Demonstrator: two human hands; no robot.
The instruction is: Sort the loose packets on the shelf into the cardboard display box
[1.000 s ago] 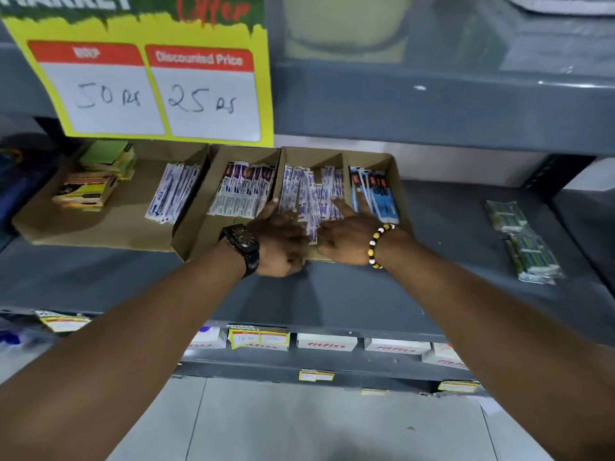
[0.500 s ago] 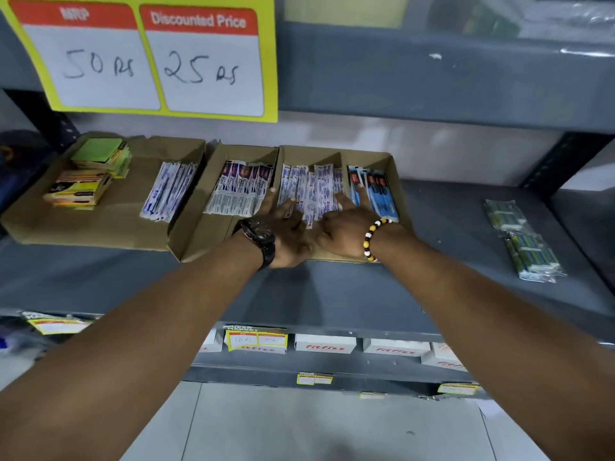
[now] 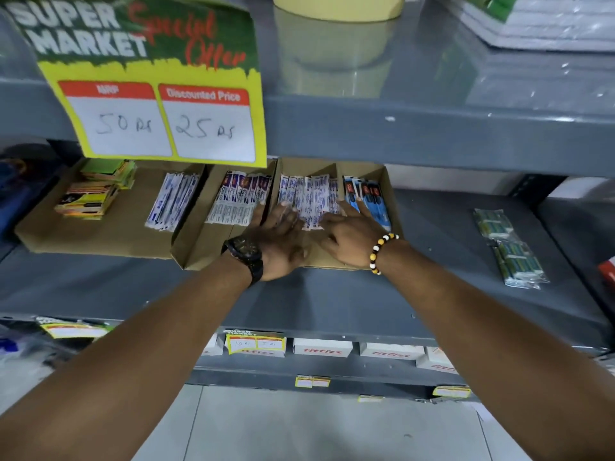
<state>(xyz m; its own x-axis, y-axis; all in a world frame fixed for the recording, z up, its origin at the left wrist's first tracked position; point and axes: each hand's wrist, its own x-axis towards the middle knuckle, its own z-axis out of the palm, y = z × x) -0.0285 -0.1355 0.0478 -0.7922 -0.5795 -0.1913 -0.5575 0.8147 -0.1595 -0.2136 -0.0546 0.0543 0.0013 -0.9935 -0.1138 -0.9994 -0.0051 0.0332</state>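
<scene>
A cardboard display box [image 3: 392,194] with dividers sits on the grey shelf [image 3: 332,304]. Its middle section holds a spread of white-and-blue packets [image 3: 311,197]. The right section holds blue packets [image 3: 372,197], and the left section dark-topped packets [image 3: 238,201]. My left hand [image 3: 279,237], with a black watch, lies flat with fingers spread on the near ends of the white-and-blue packets. My right hand [image 3: 346,237], with a beaded bracelet, presses flat beside it on the same packets, its fingers reaching the blue ones. Neither hand grips a packet.
A second cardboard tray [image 3: 109,241] to the left holds white packets [image 3: 171,204] and yellow-green stacks [image 3: 93,194]. Green wrapped bundles [image 3: 509,247] lie loose on the shelf at right. A yellow price sign [image 3: 159,121] hangs from the upper shelf. White boxes [image 3: 322,347] line the shelf below.
Both hands have slid a little further into the box over the white-and-blue packets, which now lie more evenly. The view has tilted up.
</scene>
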